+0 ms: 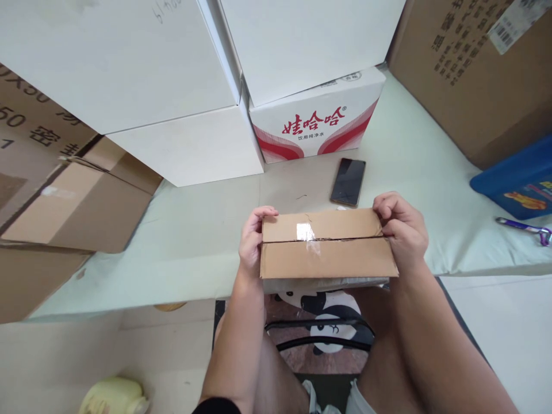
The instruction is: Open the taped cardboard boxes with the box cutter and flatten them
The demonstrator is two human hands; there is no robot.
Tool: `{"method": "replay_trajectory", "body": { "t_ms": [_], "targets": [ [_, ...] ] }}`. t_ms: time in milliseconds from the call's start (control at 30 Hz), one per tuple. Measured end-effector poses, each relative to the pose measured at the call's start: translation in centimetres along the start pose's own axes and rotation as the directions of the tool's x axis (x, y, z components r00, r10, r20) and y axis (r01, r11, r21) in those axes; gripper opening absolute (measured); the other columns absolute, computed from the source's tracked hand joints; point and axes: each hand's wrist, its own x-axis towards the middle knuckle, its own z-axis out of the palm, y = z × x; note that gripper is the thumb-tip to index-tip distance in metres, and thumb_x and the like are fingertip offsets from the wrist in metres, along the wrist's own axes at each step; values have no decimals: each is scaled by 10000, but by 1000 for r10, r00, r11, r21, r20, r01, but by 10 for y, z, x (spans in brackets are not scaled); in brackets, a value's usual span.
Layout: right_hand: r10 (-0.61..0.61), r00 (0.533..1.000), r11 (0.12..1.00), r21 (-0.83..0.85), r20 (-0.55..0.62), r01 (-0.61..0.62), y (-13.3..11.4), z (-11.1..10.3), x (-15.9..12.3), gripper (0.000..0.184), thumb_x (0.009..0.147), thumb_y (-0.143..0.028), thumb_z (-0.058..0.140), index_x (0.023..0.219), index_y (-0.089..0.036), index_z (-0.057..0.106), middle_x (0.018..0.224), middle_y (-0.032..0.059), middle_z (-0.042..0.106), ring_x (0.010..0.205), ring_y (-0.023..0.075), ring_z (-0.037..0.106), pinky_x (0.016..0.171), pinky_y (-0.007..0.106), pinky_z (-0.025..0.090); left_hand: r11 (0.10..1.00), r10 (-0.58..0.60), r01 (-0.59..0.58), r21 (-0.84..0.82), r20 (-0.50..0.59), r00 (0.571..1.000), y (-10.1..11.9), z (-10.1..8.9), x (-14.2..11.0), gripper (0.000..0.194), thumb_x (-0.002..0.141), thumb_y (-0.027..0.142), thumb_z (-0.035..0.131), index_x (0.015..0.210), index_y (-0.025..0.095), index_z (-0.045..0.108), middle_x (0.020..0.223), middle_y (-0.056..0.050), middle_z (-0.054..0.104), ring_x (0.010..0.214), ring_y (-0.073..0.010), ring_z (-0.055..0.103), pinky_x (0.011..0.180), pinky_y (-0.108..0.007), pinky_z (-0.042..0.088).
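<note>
I hold a small brown cardboard box (328, 250) at the near edge of the pale green table (207, 230). Its two top flaps meet in a seam with a torn strip of clear tape (307, 233) across it. My left hand (252, 238) grips the box's left end, fingers curled over the top edge. On the right end, my right hand (399, 227) is closed, its fingertips pressed on the flap seam. A grey layer shows under the box's front edge.
A black phone (348, 181) lies face up just behind the box. Large white cartons (172, 86), a red-and-white water carton (319, 123) and brown cartons (474, 75) crowd the back and left. At the right are a blue box (517, 178) and a purple tool (524, 227).
</note>
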Motion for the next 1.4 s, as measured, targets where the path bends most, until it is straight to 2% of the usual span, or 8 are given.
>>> {"method": "replay_trajectory", "body": {
  "t_ms": [267,433,567,733,867,1067,1233,1400],
  "targets": [
    [-37,977,999,11,-210,40,7,3,-1,106,649,-255,549,588,-244,464,613,8,443,592,166,393,549,315,284,997,72,-75,20,114,991,4,-3,-1,245,684,378,670,842,208,748,1015,-93,619,1035,-250,553,926,-341,452],
    [-81,961,995,42,-264,95,5,5,-8,237,790,-286,530,564,-237,479,492,-26,381,483,143,367,505,311,247,997,-22,21,80,11,1000,4,-3,2,405,713,596,785,836,212,746,983,-69,675,890,-213,630,799,-319,503],
    [-128,986,992,-23,-108,127,-3,4,-12,192,805,-206,544,626,-227,609,620,14,605,629,181,587,604,332,431,988,-147,152,39,-105,984,6,-3,2,488,689,664,809,883,223,729,825,-30,704,665,-160,629,596,-270,488],
    [-119,977,979,-144,175,145,-10,-1,-9,215,752,-121,535,680,-246,694,766,4,747,761,203,694,715,348,511,994,-99,105,25,-173,980,8,-10,2,489,683,639,836,796,196,665,734,-6,685,604,-129,634,558,-232,488],
    [-219,882,932,-179,418,316,-28,-6,-10,284,909,-224,507,728,-240,725,858,41,778,802,224,717,749,383,528,998,-18,32,56,-238,971,7,-17,5,473,718,632,816,790,190,663,686,2,668,578,-124,625,535,-224,470],
    [-351,726,879,-60,592,474,-61,-16,-21,251,982,-238,472,932,-227,718,907,55,780,820,207,730,715,346,567,999,45,-36,36,-267,963,4,-24,10,458,702,615,835,796,192,687,703,7,682,620,-129,655,582,-227,523],
    [-238,630,902,-71,739,425,-79,-17,-28,390,1049,-308,381,893,-208,724,854,70,772,837,211,743,786,342,593,997,59,-45,57,-280,958,4,-27,9,510,661,639,850,771,169,684,675,-4,678,575,-123,636,538,-215,507],
    [-141,618,899,-161,774,407,-89,-14,-31,542,1075,-419,292,776,-233,705,733,60,716,715,196,694,675,321,559,998,54,-45,39,-252,966,5,-25,7,503,648,633,861,749,173,683,671,-1,674,576,-122,635,538,-217,513]
  ]
}}
